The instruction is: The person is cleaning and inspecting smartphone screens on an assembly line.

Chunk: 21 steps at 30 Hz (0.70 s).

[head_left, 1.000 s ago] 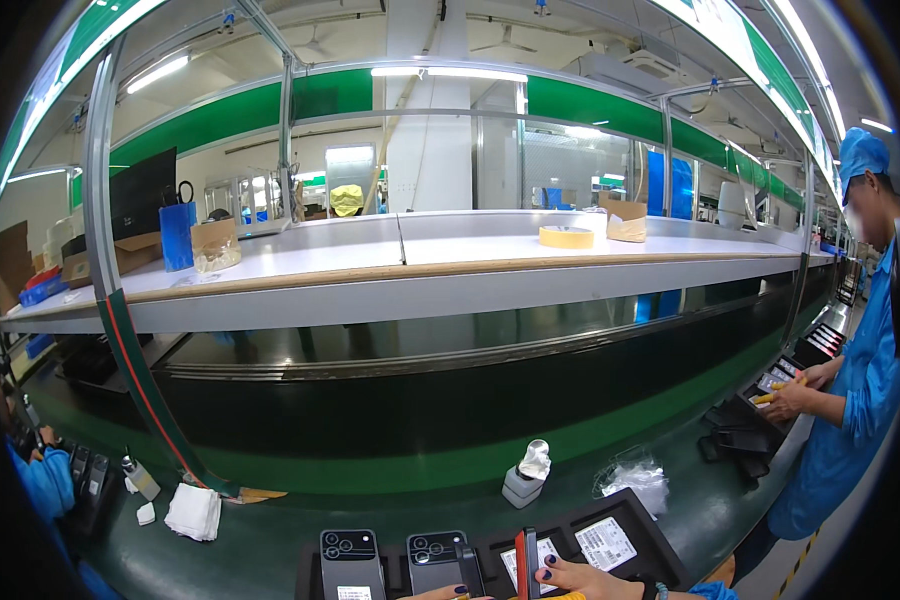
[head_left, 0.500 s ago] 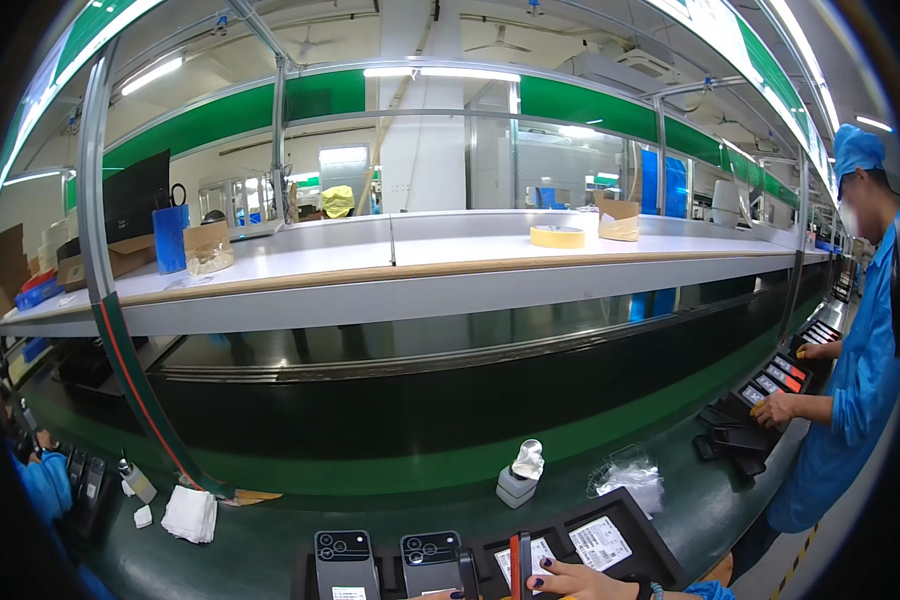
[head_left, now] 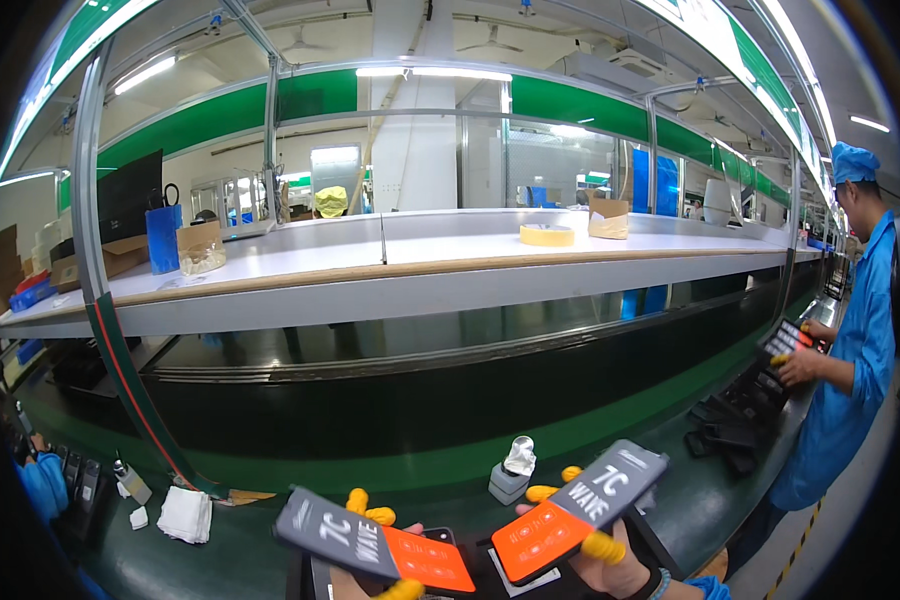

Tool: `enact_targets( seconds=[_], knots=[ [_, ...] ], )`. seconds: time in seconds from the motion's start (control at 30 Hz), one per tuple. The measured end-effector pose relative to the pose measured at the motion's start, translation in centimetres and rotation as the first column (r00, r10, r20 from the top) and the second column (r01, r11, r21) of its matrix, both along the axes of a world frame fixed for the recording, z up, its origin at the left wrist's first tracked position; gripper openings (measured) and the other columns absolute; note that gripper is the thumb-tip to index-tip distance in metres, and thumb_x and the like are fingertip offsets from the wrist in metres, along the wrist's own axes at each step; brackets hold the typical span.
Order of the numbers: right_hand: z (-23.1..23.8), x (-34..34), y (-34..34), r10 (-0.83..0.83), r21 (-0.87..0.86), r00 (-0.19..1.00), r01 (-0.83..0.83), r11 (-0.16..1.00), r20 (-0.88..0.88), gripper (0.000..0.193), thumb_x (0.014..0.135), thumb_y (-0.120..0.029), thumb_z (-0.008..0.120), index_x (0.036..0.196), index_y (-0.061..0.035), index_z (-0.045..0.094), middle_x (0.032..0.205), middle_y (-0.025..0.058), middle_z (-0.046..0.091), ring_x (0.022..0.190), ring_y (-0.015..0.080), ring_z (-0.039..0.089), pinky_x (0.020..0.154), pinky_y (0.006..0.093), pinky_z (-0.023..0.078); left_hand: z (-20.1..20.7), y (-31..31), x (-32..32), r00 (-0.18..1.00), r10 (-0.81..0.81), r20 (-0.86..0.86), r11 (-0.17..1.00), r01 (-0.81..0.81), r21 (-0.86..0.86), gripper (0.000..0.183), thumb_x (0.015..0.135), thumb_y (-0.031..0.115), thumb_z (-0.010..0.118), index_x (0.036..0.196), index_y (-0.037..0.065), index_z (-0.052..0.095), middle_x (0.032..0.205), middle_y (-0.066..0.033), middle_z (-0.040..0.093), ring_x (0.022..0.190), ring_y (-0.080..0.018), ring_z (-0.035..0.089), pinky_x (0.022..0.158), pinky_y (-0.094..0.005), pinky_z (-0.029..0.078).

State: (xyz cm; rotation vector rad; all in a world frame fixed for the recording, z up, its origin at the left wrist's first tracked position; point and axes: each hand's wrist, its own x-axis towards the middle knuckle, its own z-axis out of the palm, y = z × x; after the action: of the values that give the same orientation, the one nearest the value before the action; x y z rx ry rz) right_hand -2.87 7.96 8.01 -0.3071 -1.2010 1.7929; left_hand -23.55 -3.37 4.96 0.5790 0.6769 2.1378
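Observation:
Two smartphones are tilted up in front of me, each with a grey and orange printed face toward me. The left phone (head_left: pixel 375 545) is held by my left hand (head_left: pixel 346 584), its fingers behind the far edge and the thumb at the near edge. My right hand (head_left: pixel 615 572) grips the right phone (head_left: pixel 578 512) the same way, by its edges. Yellow finger cots cover several fingertips. Below them lies a black tray (head_left: pixel 660 545), mostly hidden by the phones and hands; another phone's dark corner (head_left: pixel 440 535) shows behind the left phone.
A small grey bottle with a silvery top (head_left: pixel 511 472) stands beyond the phones. White wipes (head_left: pixel 184 514) and a small dispenser bottle (head_left: pixel 132 482) are at left. At right, a co-worker in blue (head_left: pixel 860 310) holds a tray above stacked black trays (head_left: pixel 735 420). A raised white shelf (head_left: pixel 450 238) runs across the back.
Both hands have risen from the tray, each now holding a phone with its grey and orange face showing. The co-worker at right has lifted a tray off the bench.

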Motion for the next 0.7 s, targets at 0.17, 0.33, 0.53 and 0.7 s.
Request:
enact_targets(
  seconds=[0.17,0.33,0.53,0.7],
  knots=[
    [-0.4,0.3,0.1,0.357,-0.317,0.905,-0.417,0.852,-0.231,0.061,0.090,-0.044,0.048,0.129,0.0036,0.042,0.134,0.0231,0.043,0.124,0.0378,0.041,0.106,0.0479,0.030,0.5,-0.7,-0.7,0.939,-0.345,-0.017,0.928,0.338,-0.157,0.065,0.090,0.049,0.049,0.134,0.003,0.036,0.124,-0.0155,0.051,0.112,-0.0334,0.052,0.099,-0.0497,0.039],
    [-0.7,-0.2,0.3,0.453,-0.435,0.811,-0.582,0.687,-0.369,0.066,0.090,-0.046,0.048,0.127,0.0080,0.041,0.133,0.0264,0.041,0.125,0.0376,0.040,0.104,0.0449,0.035,1.4,-0.4,-0.3,0.882,-0.420,0.215,0.886,0.450,-0.113,0.055,0.089,0.049,0.050,0.122,0.005,0.048,0.117,-0.0169,0.056,0.107,-0.0360,0.055,0.096,-0.0511,0.042],
    [-0.9,-0.3,0.0,0.474,-0.445,0.745,-0.664,0.601,-0.471,0.071,0.089,-0.051,0.047,0.127,0.0087,0.040,0.132,0.0266,0.043,0.125,0.0371,0.040,0.103,0.0428,0.037,1.7,-0.5,-0.3,0.803,-0.485,0.345,0.848,0.529,-0.040,0.062,0.086,0.055,0.052,0.118,0.003,0.050,0.117,-0.0178,0.056,0.107,-0.0357,0.054,0.094,-0.0487,0.044],
    [-1.0,-0.3,0.0,0.501,-0.459,0.749,-0.662,0.593,-0.433,0.073,0.089,-0.052,0.047,0.128,0.0085,0.040,0.131,0.0270,0.044,0.123,0.0367,0.042,0.103,0.0422,0.036,1.5,-0.3,-0.5,0.784,-0.497,0.373,0.839,0.543,-0.023,0.067,0.083,0.057,0.053,0.118,0.000,0.049,0.117,-0.0186,0.056,0.107,-0.0353,0.055,0.095,-0.0466,0.044]
  ],
)
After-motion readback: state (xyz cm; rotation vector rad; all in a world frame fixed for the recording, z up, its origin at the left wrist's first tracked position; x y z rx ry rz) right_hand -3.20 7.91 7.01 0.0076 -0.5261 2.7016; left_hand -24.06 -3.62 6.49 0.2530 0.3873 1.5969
